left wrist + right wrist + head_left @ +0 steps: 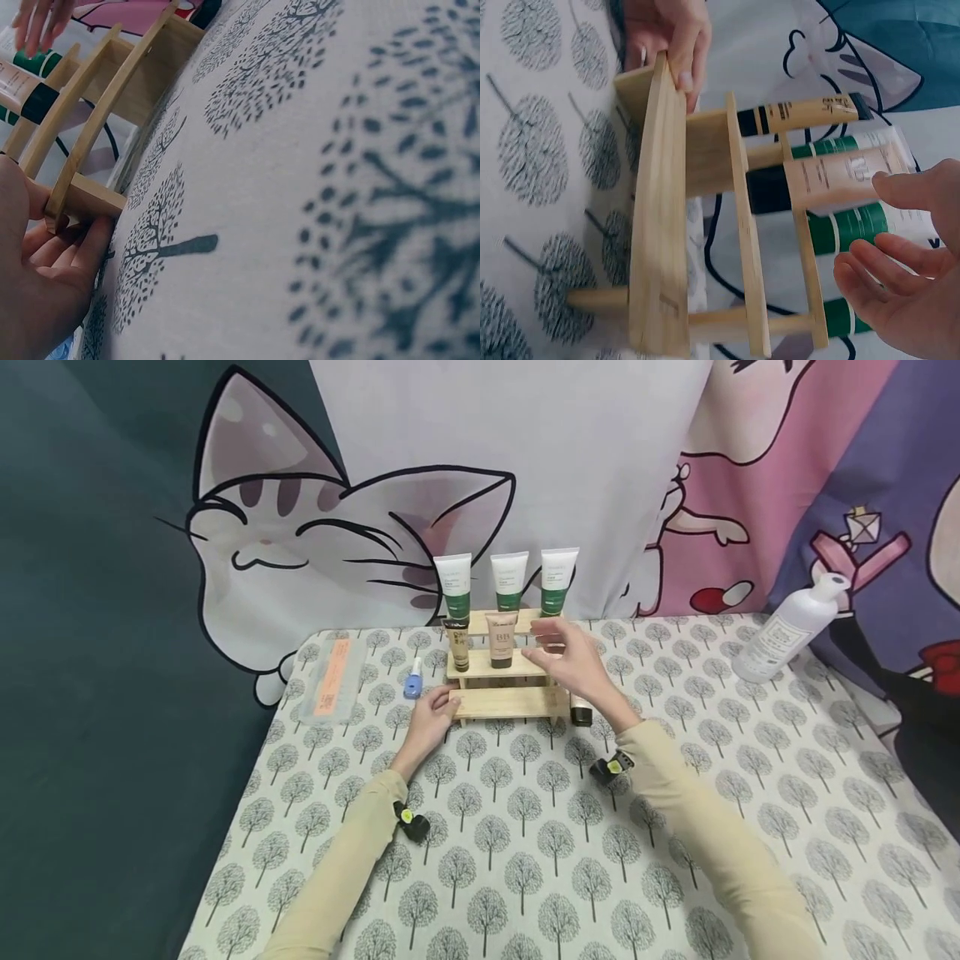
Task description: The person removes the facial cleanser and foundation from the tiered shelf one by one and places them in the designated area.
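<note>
A wooden three-step display stand (506, 702) stands on the table, its lowest step towards me. My left hand (432, 717) grips the left end of that step, thumb on top and fingers beneath in the left wrist view. On the middle step stand a pink-beige BB cream tube (501, 639) and a smaller gold tube (458, 647) with a dark cap. My right hand (573, 662) hovers over the right part of the middle step, fingers loosely bent and holding nothing. In the right wrist view its thumb (907, 189) overlaps the BB cream tube; contact is unclear.
Several white-and-green tubes (509, 581) line the top step. Right of the stand lies a black-capped tube (581, 712), partly hidden by my right arm. A blue-and-white small bottle (413, 681) and a clear pouch (333, 681) lie left. A white bottle (787, 631) stands far right.
</note>
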Demonstrator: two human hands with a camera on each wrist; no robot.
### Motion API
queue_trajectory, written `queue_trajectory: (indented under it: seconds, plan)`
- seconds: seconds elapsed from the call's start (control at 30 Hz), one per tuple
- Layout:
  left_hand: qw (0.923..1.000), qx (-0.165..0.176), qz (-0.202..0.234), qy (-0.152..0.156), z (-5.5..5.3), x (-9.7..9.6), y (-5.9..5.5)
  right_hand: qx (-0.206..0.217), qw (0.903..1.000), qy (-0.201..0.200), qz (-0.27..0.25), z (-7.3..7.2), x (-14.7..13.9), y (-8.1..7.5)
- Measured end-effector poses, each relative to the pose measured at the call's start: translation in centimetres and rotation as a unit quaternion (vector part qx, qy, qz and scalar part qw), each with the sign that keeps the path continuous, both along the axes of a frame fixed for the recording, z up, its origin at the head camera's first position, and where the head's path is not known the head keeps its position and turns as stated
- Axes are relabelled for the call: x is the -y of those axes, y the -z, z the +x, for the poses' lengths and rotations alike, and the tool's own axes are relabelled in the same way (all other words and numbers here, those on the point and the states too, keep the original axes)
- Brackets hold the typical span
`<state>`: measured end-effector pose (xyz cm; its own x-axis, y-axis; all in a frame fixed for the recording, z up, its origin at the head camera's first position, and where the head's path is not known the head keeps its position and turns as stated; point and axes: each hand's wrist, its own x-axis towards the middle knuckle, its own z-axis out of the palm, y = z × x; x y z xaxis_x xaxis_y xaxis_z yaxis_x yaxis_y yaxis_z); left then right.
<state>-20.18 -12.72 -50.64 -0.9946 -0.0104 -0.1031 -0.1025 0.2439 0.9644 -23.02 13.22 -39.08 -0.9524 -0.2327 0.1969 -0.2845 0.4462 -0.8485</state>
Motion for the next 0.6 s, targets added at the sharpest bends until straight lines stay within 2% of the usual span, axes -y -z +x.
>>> queue_trajectory:
  seconds: [0.37, 0.6]
  plan:
    - [1.0, -0.007, -0.001, -0.001, 0.3, -0.2, 0.4, 0.007, 0.9991, -0.025, -0.034, -0.8, 2.4, 1.0]
    - [0.9999, -0.014, -0.005, -0.004, 0.2, -0.1, 0.3, -0.004, 0.9992, -0.012, -0.039, -1.6, 3.4, 1.6]
